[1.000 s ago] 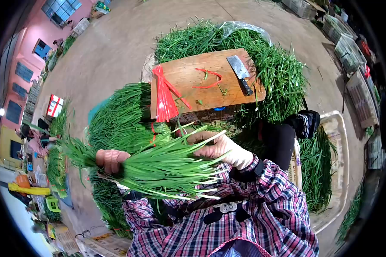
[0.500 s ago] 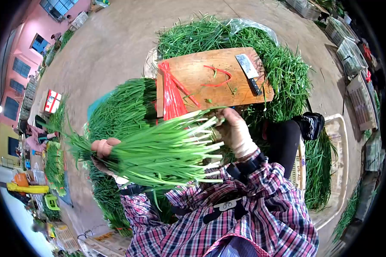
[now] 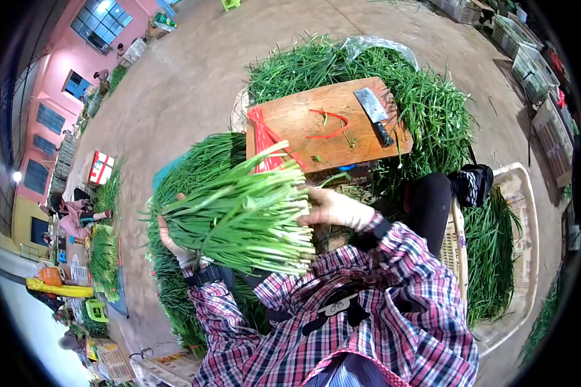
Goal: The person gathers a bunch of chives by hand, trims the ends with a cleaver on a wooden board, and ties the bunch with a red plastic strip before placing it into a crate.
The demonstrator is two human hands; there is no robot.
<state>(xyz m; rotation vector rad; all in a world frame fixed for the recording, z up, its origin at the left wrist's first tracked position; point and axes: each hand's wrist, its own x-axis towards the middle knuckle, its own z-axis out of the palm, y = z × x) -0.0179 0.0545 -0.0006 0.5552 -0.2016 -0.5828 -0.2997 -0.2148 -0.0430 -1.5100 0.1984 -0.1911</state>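
A bunch of garlic chives (image 3: pixel 245 222) lies across my left hand (image 3: pixel 173 240), its pale stem ends facing right. My left hand grips the leafy side, thumb showing above and other fingers partly hidden by the leaves. My right hand (image 3: pixel 339 208), slightly blurred, is at the stem ends with its fingers stretched toward them, flat against the bunch. Beyond the bunch is a wooden board (image 3: pixel 290 119) bearing a cleaver (image 3: pixel 372 108), red ties (image 3: pixel 262 135) and a loose red strip (image 3: pixel 346 122).
Heaps of chives lie behind the board (image 3: pixel 303 68) and to the left (image 3: pixel 206 151). A pale plastic crate (image 3: pixel 529 238) with greens stands by my knee at right. More crates (image 3: pixel 534 74) line the right side. A person (image 3: pixel 74 216) sits at far left.
My right hand has come down and right from over the stems to their ends. The bunch has turned slightly and its stems look more even. My left hand's grip has loosened and shifted.
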